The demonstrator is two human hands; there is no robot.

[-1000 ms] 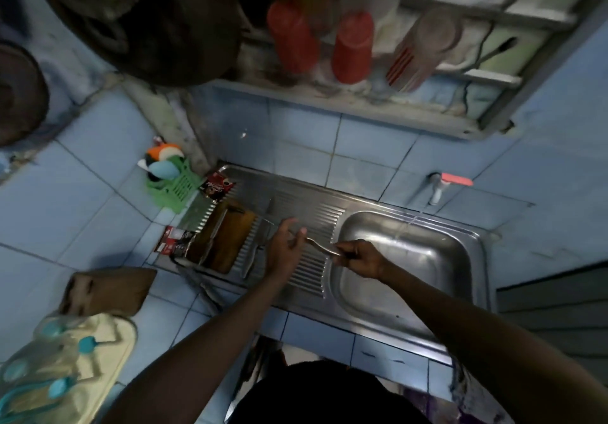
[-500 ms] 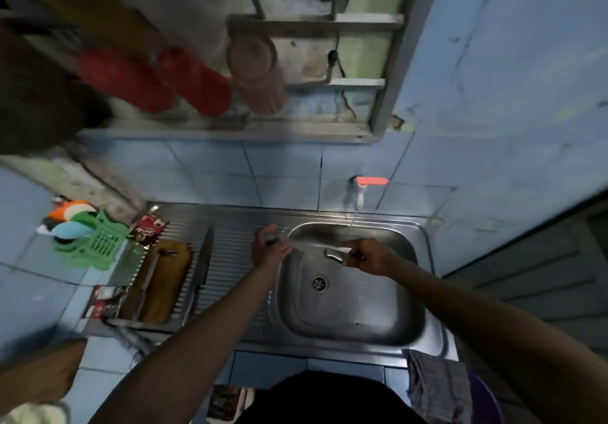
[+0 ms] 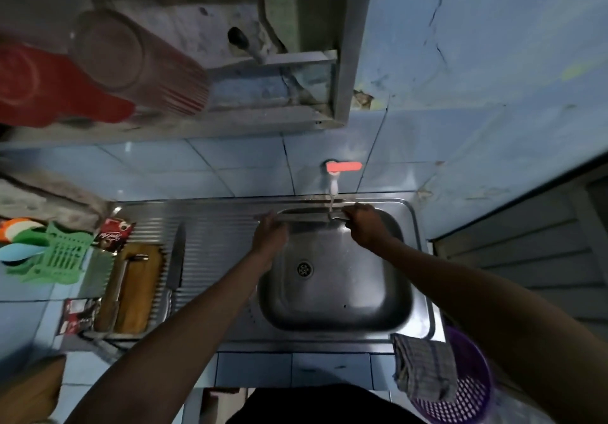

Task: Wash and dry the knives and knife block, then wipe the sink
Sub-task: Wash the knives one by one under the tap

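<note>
You are in the washing step: over the stainless steel sink (image 3: 332,311), under the thin stream from the white tap with the orange lever (image 3: 336,178), you hold a steel knife (image 3: 307,217) level across the back of the basin. Your right hand (image 3: 363,226) grips its handle with curled fingers; your left hand (image 3: 270,233) touches the blade end, but whether its fingers are clenched on it I cannot tell. Next, I judge, you must rub along the flat while keeping your fingers off the edge. Since half a second ago, the knife has risen closer to the spout. The brown wooden knife block (image 3: 136,287) and a second long knife (image 3: 177,259) wait on the draining board.
</note>
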